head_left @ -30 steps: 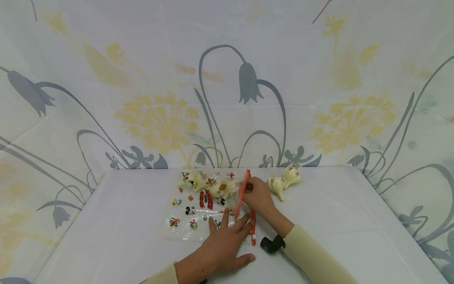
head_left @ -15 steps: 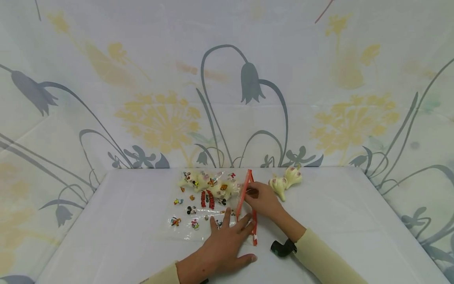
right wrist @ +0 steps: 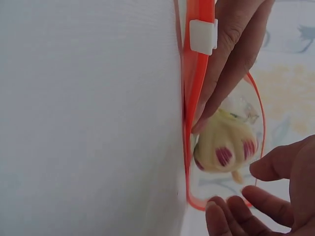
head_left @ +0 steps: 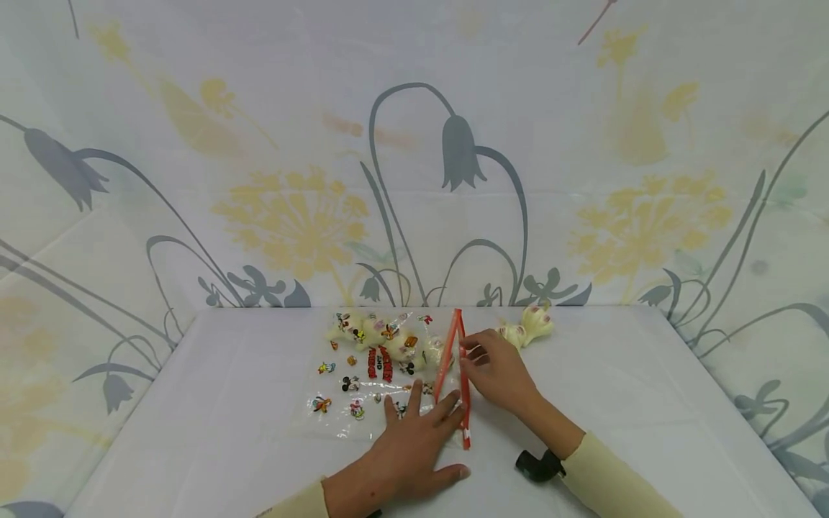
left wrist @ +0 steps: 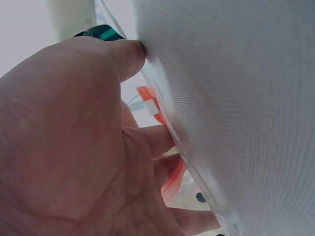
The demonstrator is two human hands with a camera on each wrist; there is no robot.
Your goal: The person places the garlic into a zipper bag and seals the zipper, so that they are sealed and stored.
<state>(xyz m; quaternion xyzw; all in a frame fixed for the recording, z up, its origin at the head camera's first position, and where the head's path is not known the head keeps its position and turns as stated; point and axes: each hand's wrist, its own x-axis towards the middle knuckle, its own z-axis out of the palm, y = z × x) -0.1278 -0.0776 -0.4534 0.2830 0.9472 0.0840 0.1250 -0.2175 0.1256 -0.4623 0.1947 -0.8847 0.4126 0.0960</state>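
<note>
A clear zip bag printed with small cartoon figures lies flat on the table. Several pale garlic bulbs show through its far side. Its orange-red mouth faces right and gapes. My left hand rests spread on the near part of the bag, fingertips at the mouth. Just outside that opening is my right hand, fingers loosely bent and holding nothing. In the right wrist view, a garlic bulb with purple marks sits just inside the mouth. Two more bulbs lie outside, one garlic bulb behind the other, partly hidden by the right hand.
A white slider sits on the zip near its close end. The white table ends at a flower-printed cloth behind. A black wrist device hangs beneath the right wrist.
My right hand has drawn back to the right out of the bag's mouth, leaving a garlic bulb just inside. It now covers part of the nearer loose bulb. My left hand stays put.
</note>
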